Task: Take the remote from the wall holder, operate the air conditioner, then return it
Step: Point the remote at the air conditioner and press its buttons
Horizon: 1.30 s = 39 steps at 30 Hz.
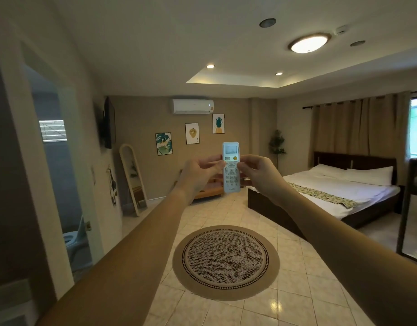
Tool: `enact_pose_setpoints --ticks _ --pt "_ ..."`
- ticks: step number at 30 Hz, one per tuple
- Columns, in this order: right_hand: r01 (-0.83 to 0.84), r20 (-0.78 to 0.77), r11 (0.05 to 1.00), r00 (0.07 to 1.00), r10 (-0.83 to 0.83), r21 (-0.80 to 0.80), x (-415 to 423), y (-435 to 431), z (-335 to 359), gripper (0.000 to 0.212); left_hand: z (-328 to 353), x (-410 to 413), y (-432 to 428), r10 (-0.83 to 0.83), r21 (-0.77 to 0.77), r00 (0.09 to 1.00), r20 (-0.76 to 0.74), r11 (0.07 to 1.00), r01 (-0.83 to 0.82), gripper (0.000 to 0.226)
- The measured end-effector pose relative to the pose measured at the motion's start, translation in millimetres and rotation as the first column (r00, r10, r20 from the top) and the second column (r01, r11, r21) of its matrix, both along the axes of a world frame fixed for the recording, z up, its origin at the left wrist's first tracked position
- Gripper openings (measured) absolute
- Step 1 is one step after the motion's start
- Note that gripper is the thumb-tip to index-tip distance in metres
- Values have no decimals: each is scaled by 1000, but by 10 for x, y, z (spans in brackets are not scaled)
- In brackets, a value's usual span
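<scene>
I hold a white remote (231, 168) upright at arm's length, its small screen on top and an orange button below it. My left hand (200, 171) grips its left edge. My right hand (257, 171) grips its right edge, with the thumb resting on the buttons. High on the far wall, straight above the remote, hangs the white air conditioner (192, 106), its flap closed. No wall holder is in view.
A round woven rug (226, 262) lies on the tiled floor ahead. A bed (339, 191) stands at the right. An arched floor mirror (133, 180) leans on the left wall beside an open doorway (59, 175). Curtains cover the right wall.
</scene>
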State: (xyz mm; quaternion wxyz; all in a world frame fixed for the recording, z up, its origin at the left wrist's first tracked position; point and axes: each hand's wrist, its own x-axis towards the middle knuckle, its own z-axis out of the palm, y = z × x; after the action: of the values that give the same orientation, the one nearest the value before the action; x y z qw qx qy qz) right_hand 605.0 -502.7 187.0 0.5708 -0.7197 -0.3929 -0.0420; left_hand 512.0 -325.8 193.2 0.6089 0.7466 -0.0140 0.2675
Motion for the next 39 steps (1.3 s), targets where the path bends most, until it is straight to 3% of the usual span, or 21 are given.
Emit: enact_pose_setpoints --ticks 8,20,25,30,39 --pt "5 8 1000 1000 -5 -18 -39 35 12 28 8 -62 19 14 40 1000 2 999 -14 38" --pt "-26 -23 1000 999 26 -17 -7 105 4 26 27 -93 42 84 20 996 -3 996 -84 24" --pt "-75 -251 995 966 56 -67 10 176 26 28 74 -115 76 65 -52 987 -146 996 -73 27" --pt "-142 -558 989 824 95 -42 -13 213 101 28 97 -136 59 73 -121 949 -307 986 -115 19" --pt "-140 -606 983 795 41 -117 -44 317 160 17 91 -130 98 71 -187 908 -413 969 -160 25"
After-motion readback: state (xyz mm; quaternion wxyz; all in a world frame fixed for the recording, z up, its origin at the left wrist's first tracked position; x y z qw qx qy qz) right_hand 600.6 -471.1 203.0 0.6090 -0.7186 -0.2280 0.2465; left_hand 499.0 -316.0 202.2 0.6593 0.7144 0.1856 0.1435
